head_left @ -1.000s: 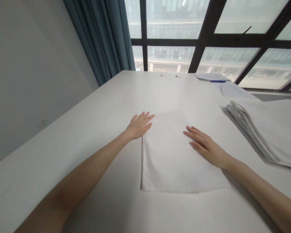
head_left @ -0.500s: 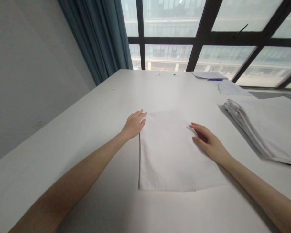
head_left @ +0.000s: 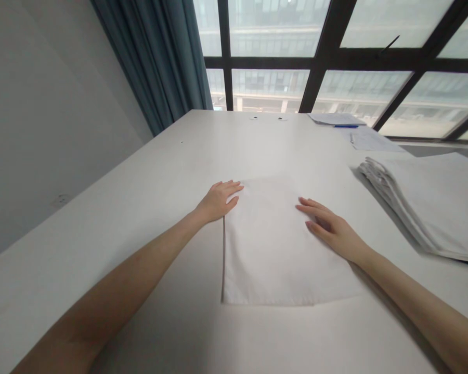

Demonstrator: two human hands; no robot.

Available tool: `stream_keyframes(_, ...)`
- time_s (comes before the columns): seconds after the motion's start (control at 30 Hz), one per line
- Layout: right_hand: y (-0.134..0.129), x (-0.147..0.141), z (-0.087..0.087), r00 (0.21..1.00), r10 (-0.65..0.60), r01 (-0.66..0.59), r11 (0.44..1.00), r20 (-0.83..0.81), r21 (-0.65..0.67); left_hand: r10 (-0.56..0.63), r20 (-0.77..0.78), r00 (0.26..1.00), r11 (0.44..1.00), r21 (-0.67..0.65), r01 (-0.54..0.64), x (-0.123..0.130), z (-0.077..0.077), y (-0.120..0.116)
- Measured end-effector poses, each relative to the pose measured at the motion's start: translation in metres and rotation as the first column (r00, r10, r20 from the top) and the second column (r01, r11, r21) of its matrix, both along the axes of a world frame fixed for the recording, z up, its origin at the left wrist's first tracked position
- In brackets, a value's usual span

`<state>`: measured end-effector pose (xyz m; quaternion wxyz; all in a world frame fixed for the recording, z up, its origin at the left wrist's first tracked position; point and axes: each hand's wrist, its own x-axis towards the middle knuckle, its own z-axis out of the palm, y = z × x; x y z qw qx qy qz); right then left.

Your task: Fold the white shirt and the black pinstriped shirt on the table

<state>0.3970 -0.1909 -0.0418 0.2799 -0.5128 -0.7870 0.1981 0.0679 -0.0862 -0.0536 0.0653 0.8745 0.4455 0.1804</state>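
A folded white cloth [head_left: 269, 244] lies flat on the white table [head_left: 159, 176] in front of me, with faint wrinkles near its left side. My left hand [head_left: 219, 201] rests palm down on the cloth's upper left edge, fingers apart and stretched to the right. At the right side of the cloth, my right hand [head_left: 333, 228] lies with its fingertips on or just over the fabric. Its thumb is apart from the fingers, and nothing is held in it.
A stack of folded white cloths [head_left: 440, 202] sits at the right. Papers [head_left: 337, 119] and a blue pen [head_left: 346, 126] lie at the far right corner. Beyond the table are a window and a blue curtain [head_left: 159, 62]; a grey wall stands at the left.
My left hand has moved slightly right, further onto the cloth. The fingers of my right hand have shifted a little left and lie flatter over it.
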Motion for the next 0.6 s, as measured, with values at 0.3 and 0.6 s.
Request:
stream_keyframes(0.3,0.0023,0.0011,0.0074,0.962,0.188,-0.201,0.979,0.197,0.045,0.000,-0.009,1.000,1.000,-0.022,0.000,-0.0002,-0.0005,0.0010)
stream_keyframes(0.6,0.0041,0.0016,0.0028,0.977,0.212,-0.212,0.976,0.013,0.054,-0.044,0.040,0.998,0.999,0.011,0.044,-0.0032,-0.0075,0.0072)
